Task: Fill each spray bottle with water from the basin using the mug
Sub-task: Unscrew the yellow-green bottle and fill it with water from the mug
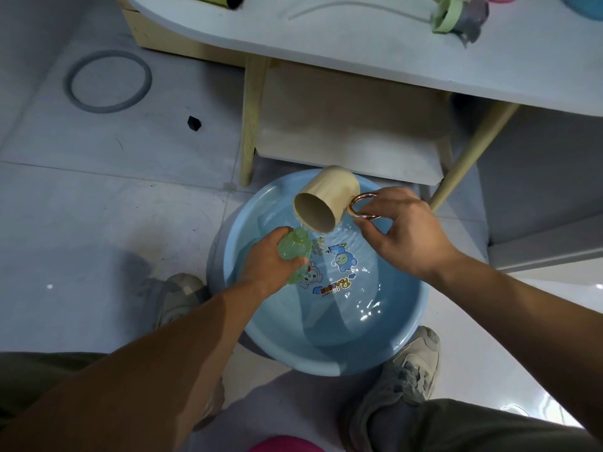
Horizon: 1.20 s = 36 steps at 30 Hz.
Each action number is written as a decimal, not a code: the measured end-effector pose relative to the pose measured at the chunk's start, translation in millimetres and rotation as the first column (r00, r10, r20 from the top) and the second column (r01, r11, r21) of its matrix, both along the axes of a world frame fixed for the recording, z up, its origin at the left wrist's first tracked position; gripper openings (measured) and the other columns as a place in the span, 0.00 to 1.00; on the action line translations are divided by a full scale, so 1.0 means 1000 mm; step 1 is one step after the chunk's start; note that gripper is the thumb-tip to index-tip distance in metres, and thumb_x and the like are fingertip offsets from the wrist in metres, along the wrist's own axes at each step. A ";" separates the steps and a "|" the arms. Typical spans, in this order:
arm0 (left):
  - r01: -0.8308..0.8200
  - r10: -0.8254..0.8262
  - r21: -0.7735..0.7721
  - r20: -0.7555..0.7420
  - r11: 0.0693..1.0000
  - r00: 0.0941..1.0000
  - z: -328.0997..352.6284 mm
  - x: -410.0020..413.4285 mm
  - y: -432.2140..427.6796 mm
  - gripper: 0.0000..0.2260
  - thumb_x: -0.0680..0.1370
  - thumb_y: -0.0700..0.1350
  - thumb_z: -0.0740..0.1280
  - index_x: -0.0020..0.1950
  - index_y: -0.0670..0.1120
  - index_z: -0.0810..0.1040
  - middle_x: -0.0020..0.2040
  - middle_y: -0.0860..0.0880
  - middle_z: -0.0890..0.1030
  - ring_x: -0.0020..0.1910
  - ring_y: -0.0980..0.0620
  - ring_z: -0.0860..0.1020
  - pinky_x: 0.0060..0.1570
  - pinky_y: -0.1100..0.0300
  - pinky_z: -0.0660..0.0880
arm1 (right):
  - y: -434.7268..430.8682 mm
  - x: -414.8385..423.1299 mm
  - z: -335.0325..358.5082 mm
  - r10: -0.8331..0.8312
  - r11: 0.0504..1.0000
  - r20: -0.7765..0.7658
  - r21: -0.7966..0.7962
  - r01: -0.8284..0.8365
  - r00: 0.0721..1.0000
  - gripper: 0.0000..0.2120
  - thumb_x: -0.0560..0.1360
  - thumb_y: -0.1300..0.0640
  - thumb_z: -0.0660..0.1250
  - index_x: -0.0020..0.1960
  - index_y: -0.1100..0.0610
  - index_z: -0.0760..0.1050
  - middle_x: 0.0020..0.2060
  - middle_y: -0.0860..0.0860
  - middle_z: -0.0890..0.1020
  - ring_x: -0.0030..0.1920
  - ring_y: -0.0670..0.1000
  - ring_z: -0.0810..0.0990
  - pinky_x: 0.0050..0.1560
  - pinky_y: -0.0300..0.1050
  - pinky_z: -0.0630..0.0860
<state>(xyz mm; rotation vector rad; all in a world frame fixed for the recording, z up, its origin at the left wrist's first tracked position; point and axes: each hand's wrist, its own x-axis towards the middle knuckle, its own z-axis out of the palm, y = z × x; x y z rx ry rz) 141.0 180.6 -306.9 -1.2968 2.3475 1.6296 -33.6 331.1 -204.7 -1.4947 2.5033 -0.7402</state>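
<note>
A light blue basin [404, 340] of water sits on the floor between my shoes. My left hand [270, 265] grips a green translucent bottle [295, 251] with no cap, held over the water. My right hand [404, 233] holds a cream mug [329, 197] by its metallic ring handle [362, 207]. The mug is tipped mouth-down towards the bottle's neck, and a thin stream of water falls from its rim onto the opening. A green and grey spray head [456, 13] with its tube lies on the table above.
A white table [326, 44] with wooden legs stands just behind the basin, a low shelf under it. A grey ring [109, 81] and a small black piece [194, 123] lie on the tiled floor at left. A pink object [280, 445] shows at the bottom edge.
</note>
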 end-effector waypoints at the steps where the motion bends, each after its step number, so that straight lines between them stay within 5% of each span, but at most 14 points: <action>1: -0.001 0.001 0.001 -0.003 1.000 1.000 0.000 0.000 0.000 0.24 0.74 0.46 0.79 0.68 0.51 0.77 0.58 0.54 0.81 0.57 0.52 0.78 0.53 0.61 0.73 | 0.000 0.000 0.000 0.005 1.000 -0.005 -0.004 -0.005 1.000 0.11 0.74 0.51 0.68 0.48 0.57 0.84 0.43 0.51 0.83 0.51 0.55 0.79 0.53 0.47 0.75; 36: -0.017 0.017 -0.001 -0.008 1.000 1.000 0.004 0.001 0.001 0.23 0.74 0.46 0.79 0.67 0.51 0.77 0.57 0.53 0.80 0.58 0.51 0.78 0.55 0.60 0.74 | -0.004 0.001 -0.009 0.094 0.994 -0.109 -0.042 -0.099 0.990 0.09 0.74 0.54 0.70 0.48 0.59 0.84 0.42 0.53 0.84 0.53 0.56 0.79 0.57 0.49 0.74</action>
